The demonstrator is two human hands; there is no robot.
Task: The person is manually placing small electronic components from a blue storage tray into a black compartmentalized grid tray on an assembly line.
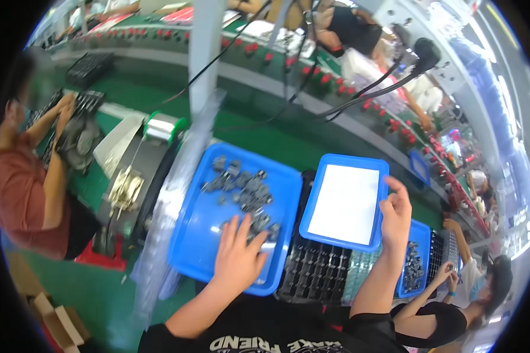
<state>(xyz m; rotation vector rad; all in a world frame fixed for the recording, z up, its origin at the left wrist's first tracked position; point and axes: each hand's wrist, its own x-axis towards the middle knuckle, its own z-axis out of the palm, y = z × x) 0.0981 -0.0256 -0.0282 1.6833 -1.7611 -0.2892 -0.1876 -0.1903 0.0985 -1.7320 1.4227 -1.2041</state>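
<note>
My left hand [238, 257] reaches into a large blue tray [197, 250], fingers spread, fingertips at the near edge of a scatter of small dark grey metal parts [253, 191]. Most of those parts lie toward the tray's far side. My right hand [397, 210] is raised at the right rim of a smaller blue tray [343, 242], its index finger and thumb apart and slightly blurred. I see nothing between them, and whether the hand touches the rim is unclear. A blank white sheet [344, 203] covers the bottom of this smaller tray.
Black gridded trays [315, 272] lie under the smaller tray. Another blue tray of parts [414, 267] stands right of my forearm. A solder wire spool [164, 127] and a machine [125, 189] are at left, by a metal post [204, 59]. Cables [359, 97] hang ahead; co-workers sit both sides.
</note>
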